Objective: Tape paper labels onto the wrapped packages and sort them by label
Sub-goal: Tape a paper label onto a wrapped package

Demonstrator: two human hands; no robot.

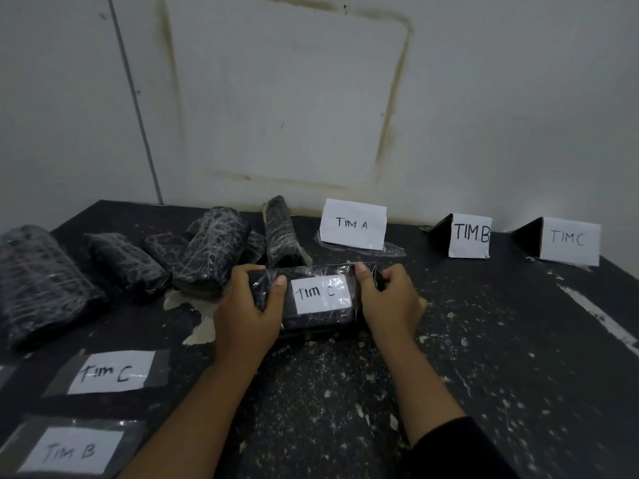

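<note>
**Head view: left hand (245,305) and right hand (387,302) grip one package (318,321)**

The black table (501,357) is speckled white. Other wrapped packages (211,250) lie heaped at its back left. Both hands curl round the ends of the package at the middle of the table, thumbs beside its taped label (321,293), marked TIM C. The TIM A sign (352,224), TIM B sign (470,235) and TIM C sign (568,240) stand at the back right. A loose TIM C label (110,372) and a loose TIM B label (71,451) lie front left.

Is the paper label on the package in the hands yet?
On. The Tim C label lies flat on the package, under shiny tape.
</note>
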